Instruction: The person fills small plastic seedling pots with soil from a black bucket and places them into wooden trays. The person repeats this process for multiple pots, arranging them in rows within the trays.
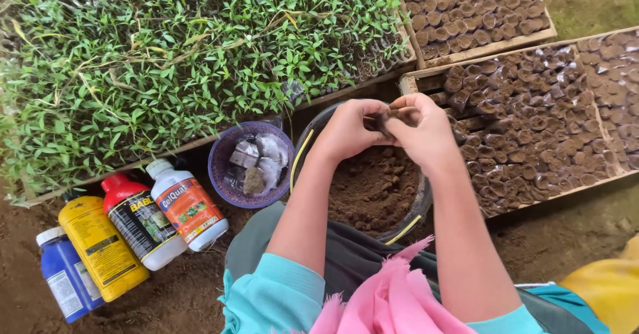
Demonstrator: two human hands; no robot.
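My left hand (pixel 347 129) and my right hand (pixel 426 131) meet over a black bucket (pixel 303 149) of brown soil (pixel 373 187). Together they pinch a small dark soil-filled plastic bag (pixel 391 116) between the fingertips. The bag is mostly hidden by the fingers. Right of my hands lies a wooden tray (pixel 407 81) packed with several small soil-filled bags (pixel 532 121).
A bed of green seedlings (pixel 166 61) fills the upper left. A purple bowl (pixel 223 174) holds small packets. Several bottles lie on the dirt at the lower left: blue (pixel 63 274), yellow (pixel 100 247), black with a red cap (pixel 140 221), white (pixel 186 204). Another tray of bags (pixel 472 11) sits at the top.
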